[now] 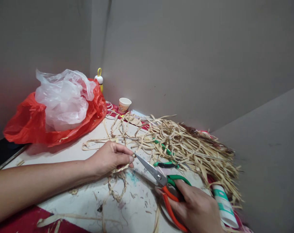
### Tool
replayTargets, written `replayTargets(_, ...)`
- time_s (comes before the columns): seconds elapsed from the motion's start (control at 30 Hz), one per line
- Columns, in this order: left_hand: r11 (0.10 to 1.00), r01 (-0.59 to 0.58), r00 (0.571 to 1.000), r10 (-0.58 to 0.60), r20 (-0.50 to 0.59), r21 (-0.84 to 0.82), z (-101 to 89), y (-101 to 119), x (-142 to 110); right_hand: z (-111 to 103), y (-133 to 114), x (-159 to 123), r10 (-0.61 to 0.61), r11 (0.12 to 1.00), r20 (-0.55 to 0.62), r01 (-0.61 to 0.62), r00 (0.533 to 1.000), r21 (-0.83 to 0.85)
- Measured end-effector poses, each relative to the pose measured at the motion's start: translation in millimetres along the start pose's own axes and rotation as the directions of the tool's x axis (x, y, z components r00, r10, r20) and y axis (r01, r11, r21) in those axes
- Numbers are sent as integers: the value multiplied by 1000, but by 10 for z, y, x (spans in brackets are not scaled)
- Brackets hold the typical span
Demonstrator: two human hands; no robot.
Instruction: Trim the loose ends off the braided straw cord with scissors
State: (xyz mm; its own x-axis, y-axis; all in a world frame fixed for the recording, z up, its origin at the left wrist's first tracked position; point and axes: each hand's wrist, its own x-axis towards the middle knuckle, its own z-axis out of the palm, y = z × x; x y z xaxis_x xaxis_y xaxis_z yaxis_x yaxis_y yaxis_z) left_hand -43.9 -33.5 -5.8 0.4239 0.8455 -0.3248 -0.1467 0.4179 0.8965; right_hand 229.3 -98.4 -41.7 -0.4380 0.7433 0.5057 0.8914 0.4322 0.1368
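Between thumb and fingers, my left hand (111,158) pinches a braided straw cord (117,194), whose loops hang down onto the white board. Scissors (158,176) with one green and one orange handle are in my right hand (195,207), its fingers through the handles. The blades look closed or nearly so, and their tip meets the cord at my left fingertips. Whether the tip touches the cord or only lies in front of it, I cannot tell.
A heap of dry straw (200,149) covers the right, with green-handled pliers (166,164) at its edge. A red plastic bag (25,116) with clear plastic stands left. A paper cup (124,105), a yellow-looped bottle (99,79) and a white-green roll (224,207) stand around.
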Motion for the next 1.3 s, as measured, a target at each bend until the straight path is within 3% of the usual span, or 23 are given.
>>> replayTargets(0.13,999,-38,999,38,22,-25,-21,13,10,33,12,-9,7,999,-28,-6,1000,47)
replayTargets(0.43,973,78,991,-52,126,-216,-114,44,80,72,62,-62,72,984,17,-74,997,161)
replayTargets(0.53,964,109,976,-58,208,-244,-134,44,85,61,44,-38,108,938,187,-163,976,306)
replayTargets(0.67,965,121,965,-59,256,-232,-145,49,84,13,26,6,106,881,426,-284,898,379)
replayTargets(0.83,968,25,983,22,181,-250,-159,71,93,-78,23,55,141,812,484,-381,864,443)
replayTargets(0.97,955,22,980,38,193,-297,-166,97,100,-129,41,54,240,669,418,-461,876,582)
replayTargets(1.13,961,68,967,3,255,-268,-151,100,81,-117,58,-29,399,420,416,-566,817,709)
replayTargets(1.3,989,76,947,-32,319,-127,-95,90,17,-175,-111,73,442,187,452,-572,775,798)
